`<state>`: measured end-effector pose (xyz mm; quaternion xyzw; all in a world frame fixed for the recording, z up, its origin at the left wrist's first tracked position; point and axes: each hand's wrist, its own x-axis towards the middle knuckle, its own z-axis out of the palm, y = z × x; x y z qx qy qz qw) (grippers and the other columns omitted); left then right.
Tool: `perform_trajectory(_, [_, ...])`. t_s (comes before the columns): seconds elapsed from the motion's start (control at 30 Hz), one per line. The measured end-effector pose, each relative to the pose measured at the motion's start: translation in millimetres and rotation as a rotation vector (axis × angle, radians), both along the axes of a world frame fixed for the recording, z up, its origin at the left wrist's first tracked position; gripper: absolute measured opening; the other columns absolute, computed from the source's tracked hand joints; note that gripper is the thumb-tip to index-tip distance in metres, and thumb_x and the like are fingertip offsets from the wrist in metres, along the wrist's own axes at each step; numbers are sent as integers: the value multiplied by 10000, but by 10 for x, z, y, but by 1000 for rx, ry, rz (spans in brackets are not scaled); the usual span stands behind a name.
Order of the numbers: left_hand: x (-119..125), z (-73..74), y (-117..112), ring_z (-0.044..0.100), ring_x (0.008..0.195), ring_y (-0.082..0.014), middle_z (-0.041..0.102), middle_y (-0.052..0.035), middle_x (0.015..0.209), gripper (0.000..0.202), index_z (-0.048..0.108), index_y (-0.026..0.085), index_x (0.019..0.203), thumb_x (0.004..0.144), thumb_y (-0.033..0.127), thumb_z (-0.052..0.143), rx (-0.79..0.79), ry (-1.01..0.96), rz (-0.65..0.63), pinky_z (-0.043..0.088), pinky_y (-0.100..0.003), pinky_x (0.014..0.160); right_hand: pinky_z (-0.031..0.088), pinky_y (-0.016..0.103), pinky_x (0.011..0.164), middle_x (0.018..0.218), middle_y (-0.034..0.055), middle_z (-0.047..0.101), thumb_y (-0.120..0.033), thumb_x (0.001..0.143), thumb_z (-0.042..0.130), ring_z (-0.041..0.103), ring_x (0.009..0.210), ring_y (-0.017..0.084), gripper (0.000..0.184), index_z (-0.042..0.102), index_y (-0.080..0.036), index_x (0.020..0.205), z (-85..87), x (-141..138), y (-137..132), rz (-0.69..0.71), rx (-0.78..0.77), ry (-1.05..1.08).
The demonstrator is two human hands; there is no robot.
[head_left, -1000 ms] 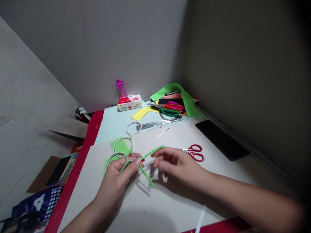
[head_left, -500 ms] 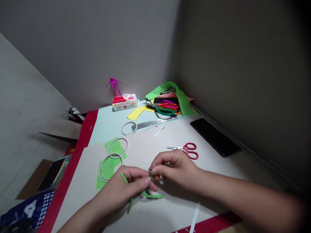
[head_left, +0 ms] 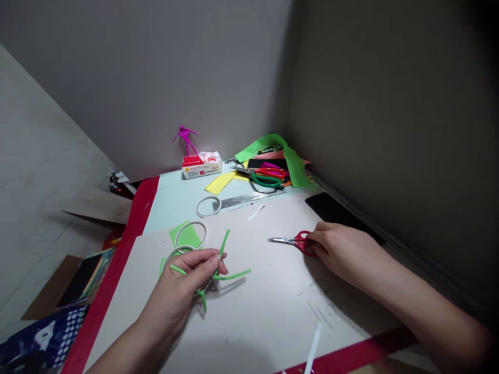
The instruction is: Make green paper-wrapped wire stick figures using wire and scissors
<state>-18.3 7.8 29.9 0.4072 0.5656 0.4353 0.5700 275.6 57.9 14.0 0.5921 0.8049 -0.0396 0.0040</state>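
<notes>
Okay, watching from here: left grip (head_left: 175, 293) clamping green pipe cleaner (head_left: 234, 275), long arm sticking out right. Right grip (head_left: 343, 252) lying on red-handled scissors (head_left: 290, 240), can't tell if closing. Blades pointing left toward pipe cleaner, left grip staying nearer it.

The person's left hand (head_left: 181, 283) and right hand (head_left: 339, 249) are bare, with slim fingers (head_left: 205, 255) and short, plain fingernails. The left forearm (head_left: 125, 345) is bare as well, slender and smooth, and runs out through the bottom edge of the head view. The right forearm (head_left: 436, 317), equally bare, fades into dark blur at the lower right edge.
</notes>
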Motion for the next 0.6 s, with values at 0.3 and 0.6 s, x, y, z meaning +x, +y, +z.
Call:
perform_trajectory(0.3, [-37, -36, -109, 617, 860, -172, 710, -11, 747, 115, 759, 237, 801, 806, 336, 701, 209, 119, 110, 419, -273, 858, 242, 267, 515, 715, 26, 572, -292, 761, 557, 475, 593, 143, 139, 586, -175, 691, -9, -167, 54, 3, -70, 203])
perform_trajectory(0.6, [-63, 54, -98, 577, 792, -168, 659, -17, 679, 242, 714, 205, 627, 826, 334, 666, 198, 175, -1, 398, -262, 782, 219, 223, 514, 566, -71, 368, -265, 758, 617, 281, 541, 72, 168, 517, -164, 668, 297, -584, -15, 114, -778, 1154])
